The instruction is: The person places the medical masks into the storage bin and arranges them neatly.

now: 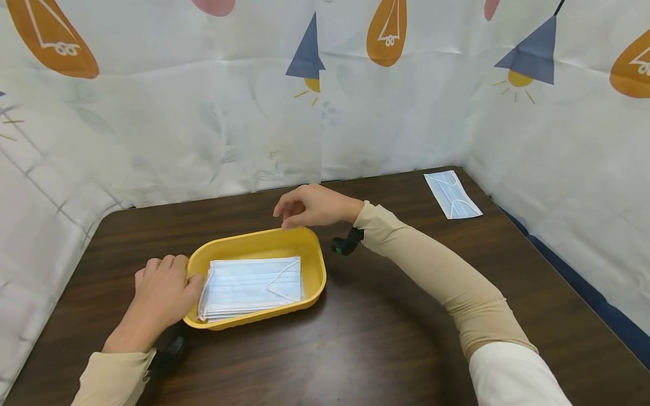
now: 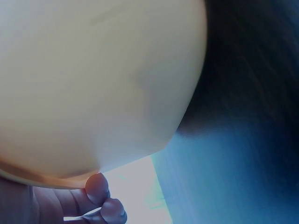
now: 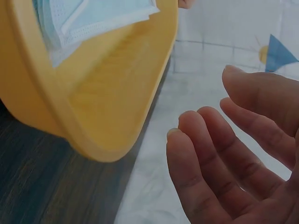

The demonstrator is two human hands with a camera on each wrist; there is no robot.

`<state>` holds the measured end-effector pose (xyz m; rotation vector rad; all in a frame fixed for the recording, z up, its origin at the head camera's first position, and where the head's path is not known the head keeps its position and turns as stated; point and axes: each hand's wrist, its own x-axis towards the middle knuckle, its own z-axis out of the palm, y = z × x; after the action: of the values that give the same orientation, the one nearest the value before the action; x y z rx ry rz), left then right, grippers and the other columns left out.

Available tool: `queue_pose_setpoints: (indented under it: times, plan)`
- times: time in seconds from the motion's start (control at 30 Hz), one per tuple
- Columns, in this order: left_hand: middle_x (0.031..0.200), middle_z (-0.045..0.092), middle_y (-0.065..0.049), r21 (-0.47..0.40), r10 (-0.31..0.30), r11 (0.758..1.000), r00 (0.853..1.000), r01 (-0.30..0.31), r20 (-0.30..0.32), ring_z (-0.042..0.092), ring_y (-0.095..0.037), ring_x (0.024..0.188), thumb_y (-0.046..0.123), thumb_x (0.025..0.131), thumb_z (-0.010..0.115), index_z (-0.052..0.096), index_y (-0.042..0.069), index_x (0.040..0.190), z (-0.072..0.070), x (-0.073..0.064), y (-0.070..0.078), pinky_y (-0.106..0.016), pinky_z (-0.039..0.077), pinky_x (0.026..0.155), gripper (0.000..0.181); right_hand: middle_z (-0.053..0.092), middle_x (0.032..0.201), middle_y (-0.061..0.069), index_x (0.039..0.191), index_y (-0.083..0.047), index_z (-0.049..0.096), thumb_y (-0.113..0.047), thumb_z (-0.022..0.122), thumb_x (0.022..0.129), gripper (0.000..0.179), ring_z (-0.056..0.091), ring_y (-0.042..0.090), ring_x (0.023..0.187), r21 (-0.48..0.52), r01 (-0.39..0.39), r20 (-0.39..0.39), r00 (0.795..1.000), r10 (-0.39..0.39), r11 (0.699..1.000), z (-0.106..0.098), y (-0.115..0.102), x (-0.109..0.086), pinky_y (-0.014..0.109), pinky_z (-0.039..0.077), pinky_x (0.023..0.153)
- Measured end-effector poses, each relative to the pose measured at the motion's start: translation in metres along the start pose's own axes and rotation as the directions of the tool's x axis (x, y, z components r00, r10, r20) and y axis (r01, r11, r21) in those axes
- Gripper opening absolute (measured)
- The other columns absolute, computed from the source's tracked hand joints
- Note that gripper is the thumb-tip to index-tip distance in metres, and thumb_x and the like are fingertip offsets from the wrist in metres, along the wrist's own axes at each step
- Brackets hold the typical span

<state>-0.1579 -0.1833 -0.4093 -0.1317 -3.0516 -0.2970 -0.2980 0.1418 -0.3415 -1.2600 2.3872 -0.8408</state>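
Note:
A yellow plastic basket (image 1: 320, 248) stands on the table, holding a stack of light blue face masks (image 1: 254, 282) with white ear loops. My left hand (image 1: 165, 290) grips the basket's left end, thumb over the rim and fingers along the outside. In the left wrist view the fingertips (image 2: 97, 189) press against the edge of the pale-looking basket wall (image 2: 103, 84). Above the far right corner of the basket hovers my right hand (image 1: 315, 206). Its fingers (image 3: 187, 163) are loosely bent, and nothing lies between them and the thumb in the right wrist view.
One single face mask (image 1: 453, 194) lies flat near the table's back right corner. The dark wood table (image 1: 365, 349) is bordered at the back and sides by a white patterned curtain (image 1: 228, 113). A black wrist camera (image 1: 347, 242) hangs under my right wrist.

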Motion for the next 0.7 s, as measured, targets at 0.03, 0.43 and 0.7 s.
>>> queue_pose_setpoints:
  times: [0.03,0.43,0.7]
  plan:
    - [0.107,0.06,-0.032,0.001,0.0,1.0,1.0,0.0,-0.003,0.043,-0.052,0.101,0.023,0.096,0.044,0.057,-0.014,0.116,0.0,0.0,0.0,-0.063,0.035,0.082,0.045,0.075,0.106,-0.003,0.123,-0.016,0.07,-0.026,0.071,0.097,0.028,0.072,0.006,0.094,0.005,0.0,-0.009,1.0,0.0,1.0,-0.001,0.002,-0.001,0.024,0.056,0.087]
    - [0.104,0.06,-0.031,-0.006,-0.001,1.0,1.0,0.001,-0.011,0.043,-0.05,0.098,0.023,0.097,0.041,0.057,-0.013,0.114,0.002,0.0,0.003,-0.063,0.035,0.081,0.043,0.073,0.109,0.004,0.125,-0.014,0.069,-0.025,0.07,0.098,0.029,0.072,0.017,0.088,0.151,-0.06,-0.147,0.986,0.082,0.987,-0.017,0.031,-0.031,0.047,0.06,0.084]
    - [0.106,0.061,-0.031,0.029,-0.008,1.0,1.0,0.008,0.004,0.044,-0.049,0.097,0.025,0.097,0.04,0.058,-0.014,0.114,0.001,0.0,0.003,-0.061,0.036,0.08,0.045,0.072,0.121,0.008,0.129,-0.017,0.067,-0.029,0.07,0.098,0.033,0.071,0.02,0.095,0.219,-0.131,-0.266,0.945,0.189,0.967,-0.039,0.065,-0.063,0.038,0.06,0.084]
